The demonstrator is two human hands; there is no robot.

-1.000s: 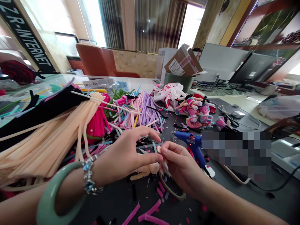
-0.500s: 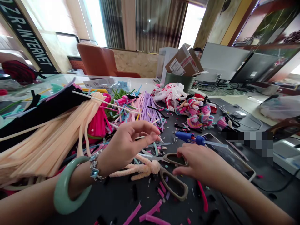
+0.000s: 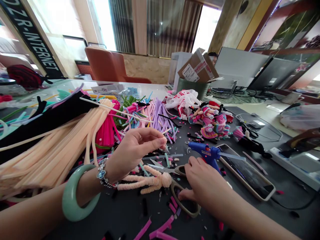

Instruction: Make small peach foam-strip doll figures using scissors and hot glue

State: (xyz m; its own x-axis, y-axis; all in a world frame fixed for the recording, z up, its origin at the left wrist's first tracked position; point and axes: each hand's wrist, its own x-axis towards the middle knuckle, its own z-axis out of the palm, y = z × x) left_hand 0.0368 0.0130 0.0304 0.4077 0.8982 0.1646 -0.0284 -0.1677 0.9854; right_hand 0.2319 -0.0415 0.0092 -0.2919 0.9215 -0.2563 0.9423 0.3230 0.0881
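Note:
My left hand (image 3: 141, 143), thumb and fingertips pinched together, holds a small pale peach piece (image 3: 165, 141) at its tips; most of it is hidden. My right hand (image 3: 208, 178) is closed around the handles of the scissors (image 3: 177, 195), the thumb at the lower loop and the fingers over the upper one. The scissors lie on the dark table with their blades slightly apart. A peach pipe-cleaner figure (image 3: 150, 181) with a round knob and several limbs lies against the scissors. Just beyond my right hand stands a blue glue gun (image 3: 206, 151) with a clear stick in its back.
Bundles of peach pipe cleaners (image 3: 57, 150) and lilac ones (image 3: 162, 115) fill the left and middle. Finished small dolls (image 3: 212, 121) are heaped at the back right. A phone (image 3: 247, 173) lies right of the glue gun. Pink scraps (image 3: 162, 228) litter the front.
My right hand has moved slightly left and down, its thumb now at the lower scissor loop. My left fingertips have closed tighter and turned a pale piece upward. The glue gun now sits more upright.

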